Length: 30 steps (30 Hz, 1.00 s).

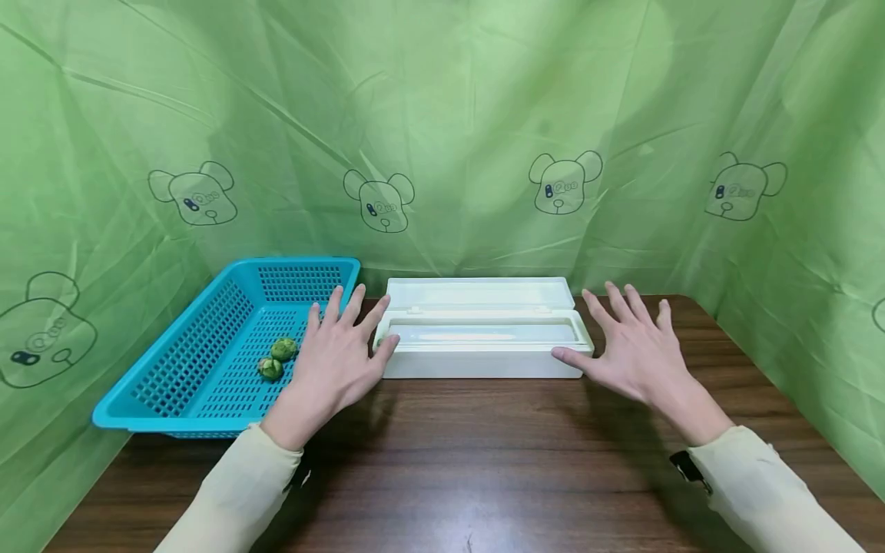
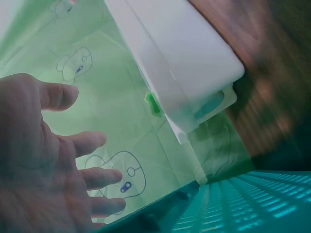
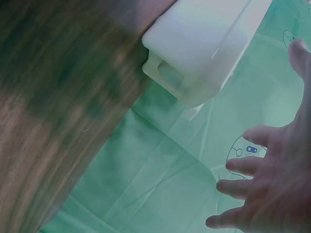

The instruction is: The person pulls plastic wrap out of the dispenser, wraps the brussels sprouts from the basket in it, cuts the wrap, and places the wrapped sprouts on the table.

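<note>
Both hands are held up with fingers spread and nothing in them. A long white lidded box (image 1: 484, 365) sits between them at the back of the table, its lid (image 1: 480, 293) raised at the rear. My left hand (image 1: 339, 357) is by the box's left end, overlapping the right side of the blue basket in the head view. At the right end is my right hand (image 1: 632, 353), its thumb overlapping the box's corner in that view. The left wrist view shows a small bright green piece (image 2: 154, 104) at the box's edge.
A blue perforated basket (image 1: 117, 415) stands at the left. Two small green balls, like Brussels sprouts (image 1: 270, 369), lie in it. Dark wooden table (image 1: 442, 468) stretches before the box. Green cloth (image 1: 456, 115) with bear outlines hangs behind and at both sides.
</note>
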Tool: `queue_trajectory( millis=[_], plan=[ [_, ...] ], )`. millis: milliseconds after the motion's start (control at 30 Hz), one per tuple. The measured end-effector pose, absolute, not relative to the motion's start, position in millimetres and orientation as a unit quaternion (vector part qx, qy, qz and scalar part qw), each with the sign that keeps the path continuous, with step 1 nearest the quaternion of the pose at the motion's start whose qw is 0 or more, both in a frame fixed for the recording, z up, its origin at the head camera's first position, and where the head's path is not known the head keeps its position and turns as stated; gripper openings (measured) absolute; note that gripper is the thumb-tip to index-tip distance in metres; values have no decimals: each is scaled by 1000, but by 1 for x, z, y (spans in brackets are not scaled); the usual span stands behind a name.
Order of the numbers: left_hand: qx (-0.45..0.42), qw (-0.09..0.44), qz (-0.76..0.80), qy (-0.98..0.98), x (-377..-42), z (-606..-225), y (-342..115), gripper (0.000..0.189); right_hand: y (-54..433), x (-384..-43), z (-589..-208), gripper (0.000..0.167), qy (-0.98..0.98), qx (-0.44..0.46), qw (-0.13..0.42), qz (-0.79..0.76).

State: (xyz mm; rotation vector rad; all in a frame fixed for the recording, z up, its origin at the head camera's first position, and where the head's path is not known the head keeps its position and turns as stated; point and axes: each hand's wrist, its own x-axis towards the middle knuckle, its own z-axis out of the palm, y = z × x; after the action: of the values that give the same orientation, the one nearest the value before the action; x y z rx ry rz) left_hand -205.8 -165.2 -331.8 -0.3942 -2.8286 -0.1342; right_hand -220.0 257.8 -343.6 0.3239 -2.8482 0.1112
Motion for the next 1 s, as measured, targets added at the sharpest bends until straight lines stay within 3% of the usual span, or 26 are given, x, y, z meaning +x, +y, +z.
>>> queue_trajectory(
  millis=[533,1000],
  plan=[
    [-162,170,-35,-971,-196,-350,-162,66,266,-204,-361,110,-972,157,167,47],
    [-179,175,-59,-966,-208,-370,-147,48,265,-207,-367,67,-940,239,212,123]
  ],
)
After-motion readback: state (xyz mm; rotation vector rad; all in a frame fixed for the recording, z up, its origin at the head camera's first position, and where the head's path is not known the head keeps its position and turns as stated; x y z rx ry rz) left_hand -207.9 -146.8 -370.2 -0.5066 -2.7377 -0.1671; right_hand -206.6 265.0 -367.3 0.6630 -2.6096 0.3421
